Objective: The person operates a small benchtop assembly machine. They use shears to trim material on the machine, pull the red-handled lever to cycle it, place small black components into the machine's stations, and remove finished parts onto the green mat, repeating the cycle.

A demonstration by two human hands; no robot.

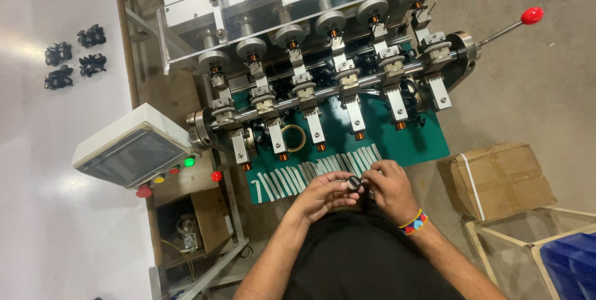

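Note:
My left hand (323, 193) and my right hand (390, 185) meet in front of my body, both pinching a small dark round part (354, 182) between the fingertips. A beaded band sits on the right wrist. Just beyond the hands lies a green mat (422, 141) with a row of white strips (316, 172) along its near edge and a roll of tape (293, 137). Above the mat stands a winding machine (323, 70) with several spindles, each tipped with a copper coil.
A control box (127, 148) with a screen and coloured buttons sits at the left. A lever with a red knob (531, 15) sticks out at the machine's right. A cardboard box (500, 179) and a blue crate (571, 266) stand at the right. Several black parts (74, 58) lie at the far left.

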